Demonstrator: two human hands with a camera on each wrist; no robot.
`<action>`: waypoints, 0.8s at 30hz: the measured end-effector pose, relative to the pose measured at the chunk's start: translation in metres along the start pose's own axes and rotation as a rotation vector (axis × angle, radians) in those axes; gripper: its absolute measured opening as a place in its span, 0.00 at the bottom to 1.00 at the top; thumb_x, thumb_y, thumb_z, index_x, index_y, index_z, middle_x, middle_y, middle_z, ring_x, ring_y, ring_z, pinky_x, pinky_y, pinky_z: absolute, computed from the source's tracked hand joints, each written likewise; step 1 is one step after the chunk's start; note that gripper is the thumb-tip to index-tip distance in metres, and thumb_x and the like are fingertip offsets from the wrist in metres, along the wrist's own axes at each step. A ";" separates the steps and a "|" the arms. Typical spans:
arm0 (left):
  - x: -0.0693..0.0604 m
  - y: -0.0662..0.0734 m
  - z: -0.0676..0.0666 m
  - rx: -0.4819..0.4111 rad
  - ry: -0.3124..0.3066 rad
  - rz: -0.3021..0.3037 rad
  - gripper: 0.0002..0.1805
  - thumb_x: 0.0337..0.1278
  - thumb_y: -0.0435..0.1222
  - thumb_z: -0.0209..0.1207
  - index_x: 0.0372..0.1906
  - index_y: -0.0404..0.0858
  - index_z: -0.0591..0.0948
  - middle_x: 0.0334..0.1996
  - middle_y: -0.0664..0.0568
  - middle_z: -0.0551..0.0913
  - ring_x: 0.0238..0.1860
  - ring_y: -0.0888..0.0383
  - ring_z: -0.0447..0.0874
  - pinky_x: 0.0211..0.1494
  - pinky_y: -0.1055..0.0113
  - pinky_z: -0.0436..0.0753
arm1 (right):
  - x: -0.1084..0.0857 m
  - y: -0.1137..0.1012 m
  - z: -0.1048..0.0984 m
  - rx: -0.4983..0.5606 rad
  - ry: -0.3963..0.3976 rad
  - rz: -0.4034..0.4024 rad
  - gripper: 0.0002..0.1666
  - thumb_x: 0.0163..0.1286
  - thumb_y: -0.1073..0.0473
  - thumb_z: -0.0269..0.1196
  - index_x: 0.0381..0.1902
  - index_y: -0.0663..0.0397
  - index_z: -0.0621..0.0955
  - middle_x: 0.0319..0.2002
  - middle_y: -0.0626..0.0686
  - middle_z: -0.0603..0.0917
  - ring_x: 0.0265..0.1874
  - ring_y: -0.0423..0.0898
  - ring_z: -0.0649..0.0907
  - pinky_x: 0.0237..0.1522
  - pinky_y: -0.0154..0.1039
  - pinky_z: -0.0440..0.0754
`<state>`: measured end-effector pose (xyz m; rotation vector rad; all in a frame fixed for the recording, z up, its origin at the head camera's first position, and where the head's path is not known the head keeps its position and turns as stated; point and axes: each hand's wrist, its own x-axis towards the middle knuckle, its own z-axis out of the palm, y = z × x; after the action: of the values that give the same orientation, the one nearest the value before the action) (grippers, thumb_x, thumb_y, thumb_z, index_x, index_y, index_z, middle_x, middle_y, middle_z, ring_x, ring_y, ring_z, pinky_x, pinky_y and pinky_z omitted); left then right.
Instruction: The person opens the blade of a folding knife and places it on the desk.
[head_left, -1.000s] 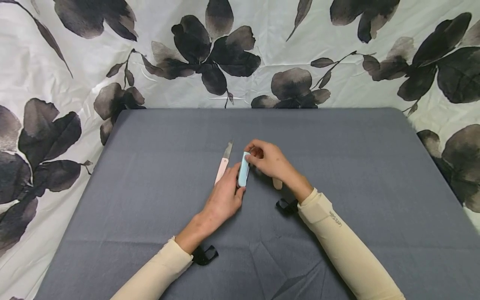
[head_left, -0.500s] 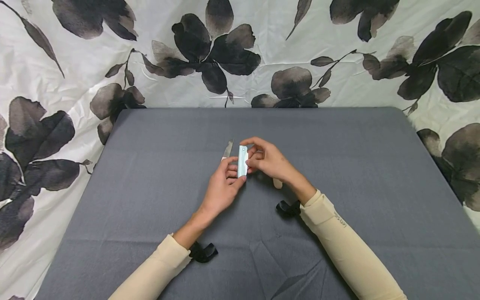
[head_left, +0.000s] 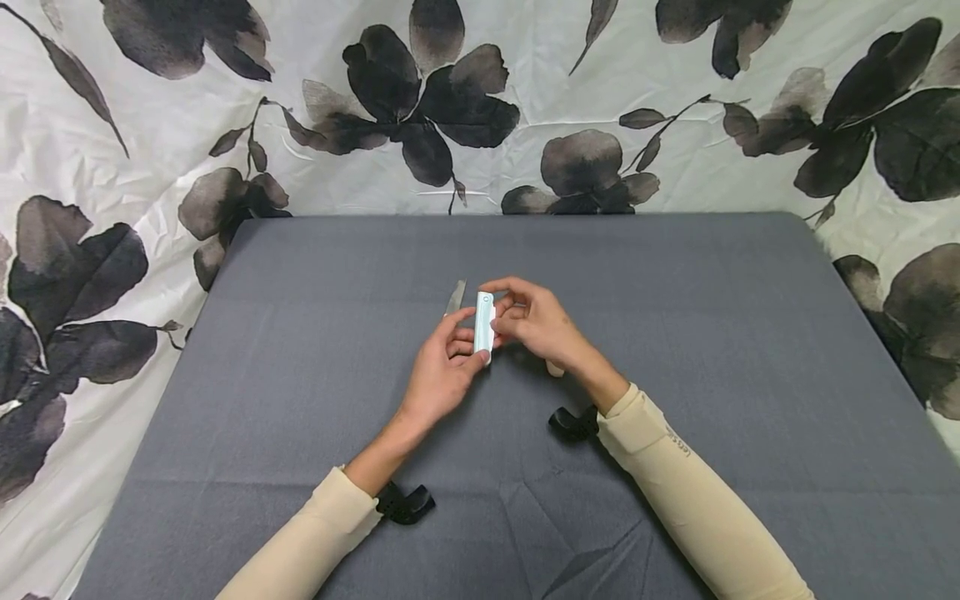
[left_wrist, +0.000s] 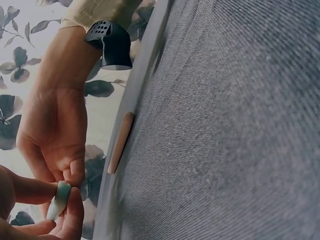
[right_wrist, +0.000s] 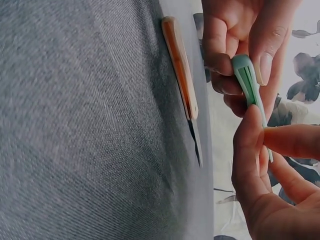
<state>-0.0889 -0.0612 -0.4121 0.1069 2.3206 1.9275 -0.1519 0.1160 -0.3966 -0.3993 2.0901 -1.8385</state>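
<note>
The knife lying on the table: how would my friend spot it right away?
Find the big grey table, then the left hand near its middle. In the head view, the blade of the knife pokes out just past that hand. Its bare, pointed metal sets it apart from the held pale blue handle and nearby tan bar.

blue handle (head_left: 483, 322): smooth plastic | knife blade (head_left: 456, 298): metal | grey cover (head_left: 300, 392): matt woven cloth | floral sheet (head_left: 345, 190): glossy

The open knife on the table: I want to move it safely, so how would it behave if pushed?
The open knife likely slides rather than rolls, lying long and flat. Its straight blade and handle suggest it stays stiff.
</note>
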 end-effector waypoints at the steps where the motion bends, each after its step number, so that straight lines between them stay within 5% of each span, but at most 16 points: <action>1: 0.000 0.001 0.000 -0.005 -0.004 -0.001 0.36 0.65 0.24 0.62 0.77 0.38 0.68 0.54 0.37 0.83 0.46 0.51 0.87 0.45 0.74 0.84 | 0.000 -0.001 0.000 0.005 0.008 0.003 0.31 0.68 0.76 0.59 0.69 0.66 0.74 0.39 0.58 0.80 0.31 0.43 0.86 0.38 0.39 0.90; 12: -0.002 0.001 -0.004 -0.025 -0.035 0.004 0.35 0.64 0.23 0.62 0.76 0.40 0.70 0.51 0.37 0.84 0.42 0.54 0.86 0.43 0.74 0.83 | -0.002 -0.001 0.002 -0.010 0.062 0.036 0.29 0.67 0.74 0.62 0.66 0.64 0.79 0.38 0.59 0.80 0.29 0.43 0.86 0.39 0.52 0.91; 24: -0.002 0.004 -0.006 -0.022 -0.043 -0.009 0.35 0.63 0.22 0.61 0.75 0.39 0.71 0.50 0.37 0.83 0.40 0.58 0.84 0.42 0.75 0.82 | -0.003 -0.005 -0.007 -0.021 0.025 0.026 0.29 0.65 0.75 0.60 0.65 0.67 0.79 0.36 0.57 0.81 0.27 0.42 0.86 0.35 0.46 0.90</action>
<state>-0.0875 -0.0666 -0.4074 0.1344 2.2683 1.9269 -0.1526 0.1232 -0.3909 -0.3539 2.1227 -1.8177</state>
